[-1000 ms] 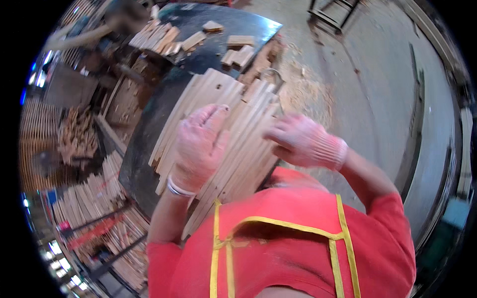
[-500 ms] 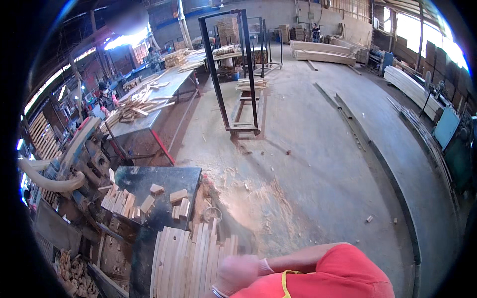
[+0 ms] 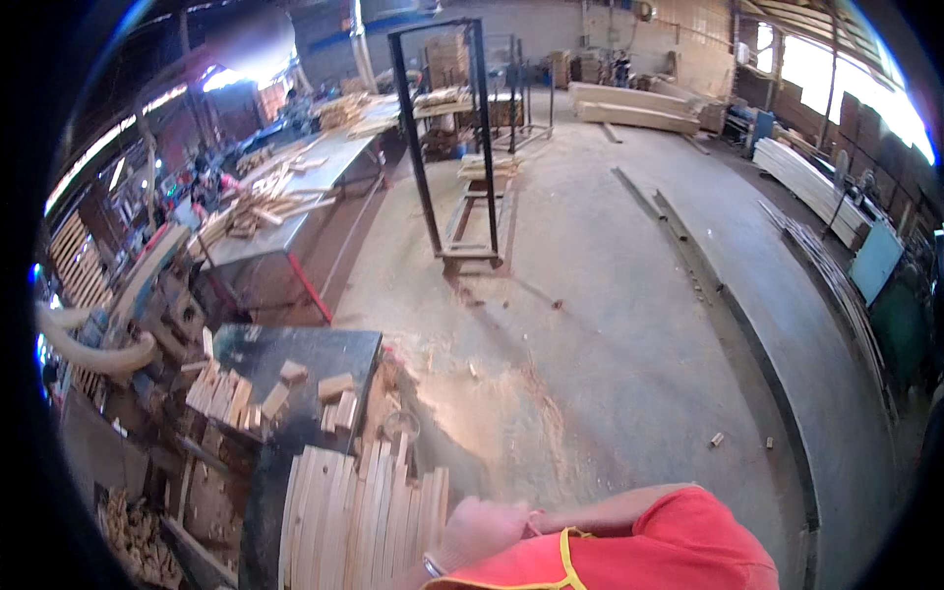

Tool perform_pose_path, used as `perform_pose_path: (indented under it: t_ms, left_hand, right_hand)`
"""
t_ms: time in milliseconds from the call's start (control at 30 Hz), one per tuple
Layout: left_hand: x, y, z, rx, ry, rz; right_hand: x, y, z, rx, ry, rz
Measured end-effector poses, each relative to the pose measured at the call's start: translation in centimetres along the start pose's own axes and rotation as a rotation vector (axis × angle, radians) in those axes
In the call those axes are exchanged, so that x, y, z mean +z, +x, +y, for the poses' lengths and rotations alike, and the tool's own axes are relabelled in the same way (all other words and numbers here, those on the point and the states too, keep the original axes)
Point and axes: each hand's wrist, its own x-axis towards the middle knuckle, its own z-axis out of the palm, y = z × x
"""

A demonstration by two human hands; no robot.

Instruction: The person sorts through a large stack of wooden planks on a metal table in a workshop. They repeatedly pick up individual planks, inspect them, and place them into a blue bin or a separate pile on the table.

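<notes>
My left hand point(image 3: 477, 531), with a pale band at its wrist, is at the bottom centre, close to my body. Its fingers look curled in against my right wrist, though what they hold is hidden. From the red sleeve point(image 3: 688, 526) my right forearm point(image 3: 590, 512) reaches leftward to meet it. My right hand is mostly covered by the left, so its fingers do not show. Just left of both hands lies a row of long, narrow wooden strips point(image 3: 334, 516), side by side on a dark table point(image 3: 295, 344).
Short wood blocks point(image 3: 221, 393) lie on the table's far part, beside a machine with a curved hose point(image 3: 98, 354). Sawdust point(image 3: 462, 393) covers the floor nearby. Ahead stands a tall metal frame rack point(image 3: 418, 147); a long worktable point(image 3: 265, 241) carries scattered wood pieces.
The view has shifted slightly, moving the table and strips left and a little down in the picture. My hands remain together, now less blurred, and the pale cuff at my right wrist no longer shows.
</notes>
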Motion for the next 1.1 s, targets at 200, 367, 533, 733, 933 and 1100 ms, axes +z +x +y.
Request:
perform_pose_path:
  t_ms: [200,367,533,733,933,1100]
  left_hand:
    - [1.9,1.9,-0.8,0.202,-0.228,0.103]
    - [2.2,-2.6,0.0,0.025,-0.205,0.355]
    - [1.0,-6.5,-1.3,-0.302,-0.386,0.323]
    - [5.4,-19.3,-0.7,-0.92,-0.006,0.516]
    - [10.9,-20.2,4.4,-0.98,-0.061,0.18]
    - [13.7,-19.4,5.3,-1.006,0.165,0.238]
  right_hand:
    - [0.0,-1.1,0.1,0.069,0.15,-0.065]
    - [1.3,-1.2,-1.8,0.102,0.334,-0.176]
    - [0.3,-2.2,-2.8,0.221,0.49,-0.238]
    - [-1.2,-2.3,-0.1,0.676,0.661,-0.166]
    - [-0.5,1.4,1.7,0.609,1.075,0.021]
    - [-3.8,3.9,7.4,0.392,0.852,0.488]
